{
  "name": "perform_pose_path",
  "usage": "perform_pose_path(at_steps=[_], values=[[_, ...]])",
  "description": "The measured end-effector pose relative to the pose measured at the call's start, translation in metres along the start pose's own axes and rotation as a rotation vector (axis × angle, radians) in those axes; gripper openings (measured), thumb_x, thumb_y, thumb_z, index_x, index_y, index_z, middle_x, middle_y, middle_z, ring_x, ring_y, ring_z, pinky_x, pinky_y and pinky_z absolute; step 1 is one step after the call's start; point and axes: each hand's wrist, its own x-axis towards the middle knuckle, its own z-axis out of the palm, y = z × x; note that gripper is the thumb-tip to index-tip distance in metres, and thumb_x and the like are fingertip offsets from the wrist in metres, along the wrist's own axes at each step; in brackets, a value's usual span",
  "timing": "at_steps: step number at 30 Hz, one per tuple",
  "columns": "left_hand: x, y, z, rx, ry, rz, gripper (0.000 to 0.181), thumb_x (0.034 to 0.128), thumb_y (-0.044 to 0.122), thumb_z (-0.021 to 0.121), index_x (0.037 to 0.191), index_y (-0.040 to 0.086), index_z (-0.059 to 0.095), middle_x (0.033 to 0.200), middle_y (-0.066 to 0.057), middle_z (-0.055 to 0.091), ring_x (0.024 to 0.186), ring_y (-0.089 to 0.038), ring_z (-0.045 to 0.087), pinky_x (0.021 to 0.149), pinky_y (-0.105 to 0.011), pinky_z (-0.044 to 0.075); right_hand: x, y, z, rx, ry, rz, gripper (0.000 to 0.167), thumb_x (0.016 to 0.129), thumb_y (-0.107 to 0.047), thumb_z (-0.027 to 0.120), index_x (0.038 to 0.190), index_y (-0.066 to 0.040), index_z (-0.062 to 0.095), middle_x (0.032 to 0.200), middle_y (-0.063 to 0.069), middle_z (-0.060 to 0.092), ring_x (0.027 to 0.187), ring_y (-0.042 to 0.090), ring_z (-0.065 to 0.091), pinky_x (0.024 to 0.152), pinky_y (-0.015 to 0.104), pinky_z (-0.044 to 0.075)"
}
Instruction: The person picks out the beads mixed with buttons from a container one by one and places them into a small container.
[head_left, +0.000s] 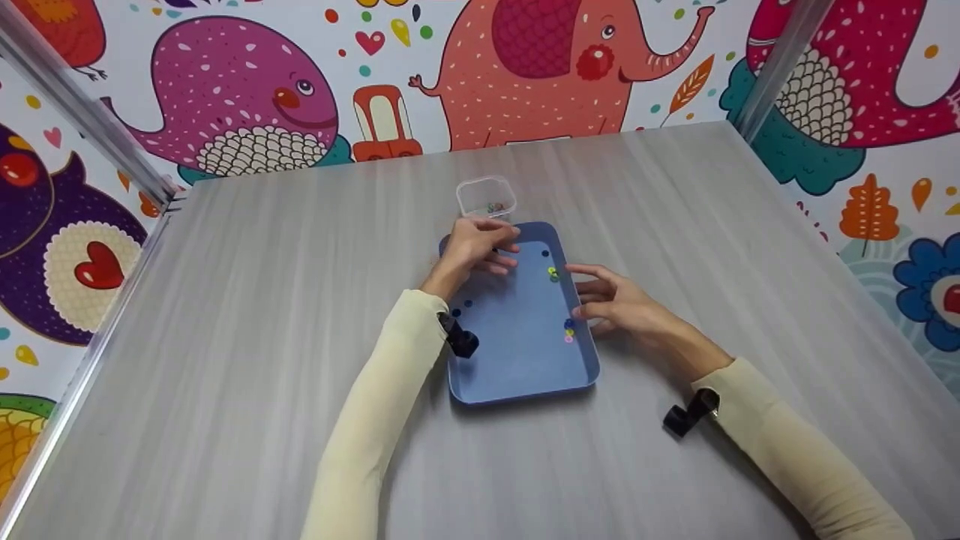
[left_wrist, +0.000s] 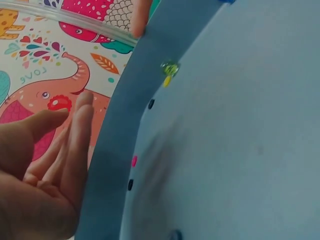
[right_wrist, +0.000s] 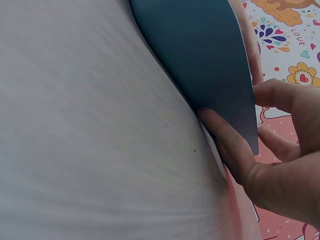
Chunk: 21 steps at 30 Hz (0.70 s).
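Observation:
A blue rectangular tray [head_left: 517,375] lies on the table with small coloured beads inside. Yellow and green beads [head_left: 553,274] sit by its right wall; blue, yellow and pink beads [head_left: 568,331] lie nearer me. Dark beads [head_left: 457,312] are at the left side. My left hand [head_left: 477,246] hovers above the tray's far left part, thumb close to the fingers; nothing shows between them in the left wrist view. My right hand [head_left: 622,304] holds the tray's right wall. In the right wrist view, one finger [right_wrist: 225,137] lies against the outer wall while others meet the rim.
Just behind the tray stands a clear plastic container [head_left: 486,196] with a few small beads in it. The grey table [head_left: 300,300] extends around both. Patterned panels [head_left: 540,75] enclose the back and sides. A black wrist camera [head_left: 461,339] hangs over the tray's left edge.

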Motion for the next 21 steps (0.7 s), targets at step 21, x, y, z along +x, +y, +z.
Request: perform_pose_path(at_steps=[21], values=[[0.001,-0.011,0.024,0.04,-0.163,-0.076,0.027,0.0966,0.021,0.068,0.117,0.003,0.07,0.091,-0.014,0.077,0.059,-0.015,0.073,0.054,-0.029,0.063,0.0,0.0,-0.001,-0.027,0.003,0.007,0.075,0.09,-0.007,0.07,0.155,-0.019,0.035,0.148,0.024,0.047,0.127,0.033,0.056,0.078,0.036,0.064]])
